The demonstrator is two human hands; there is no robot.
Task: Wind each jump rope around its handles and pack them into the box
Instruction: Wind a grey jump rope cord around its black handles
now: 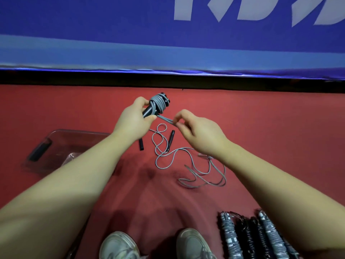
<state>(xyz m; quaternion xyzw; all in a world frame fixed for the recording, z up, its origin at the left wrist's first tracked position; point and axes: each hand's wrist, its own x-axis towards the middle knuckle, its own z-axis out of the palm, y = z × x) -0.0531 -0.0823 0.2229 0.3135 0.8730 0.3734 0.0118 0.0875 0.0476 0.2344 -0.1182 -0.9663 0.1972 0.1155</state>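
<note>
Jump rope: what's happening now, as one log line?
step: winding | left grip: holds wound handles | right grip: pinches rope end | second rope: loose on floor | box: at left

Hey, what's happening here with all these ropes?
A person is winding a grey jump rope around its handles: the left hand grips them, the right hand pinches the free strand. Another rope lies loose on the red floor. Wound ropes lie at lower right, outside the clear box at left.
</note>
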